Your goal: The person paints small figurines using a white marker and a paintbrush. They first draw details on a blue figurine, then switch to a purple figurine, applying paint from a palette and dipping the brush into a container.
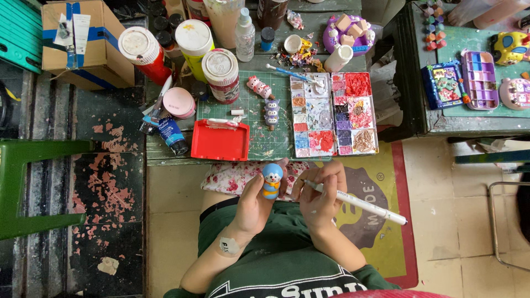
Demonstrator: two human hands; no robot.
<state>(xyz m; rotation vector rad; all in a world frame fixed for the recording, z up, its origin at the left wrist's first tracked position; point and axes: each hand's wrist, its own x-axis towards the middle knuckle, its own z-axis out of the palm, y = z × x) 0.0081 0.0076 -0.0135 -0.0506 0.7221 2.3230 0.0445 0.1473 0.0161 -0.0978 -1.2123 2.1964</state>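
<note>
Our left hand (255, 203) fingers curl tight around the blue figurine (271, 181), upright at frame centre. Right hand (322, 194), at its 3 o'clock, pinches a white pen (356, 202), tip near it.

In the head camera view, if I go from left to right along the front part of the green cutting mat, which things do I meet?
Dark blue paint tube → red tray → small purple figure → paint palette.
</note>
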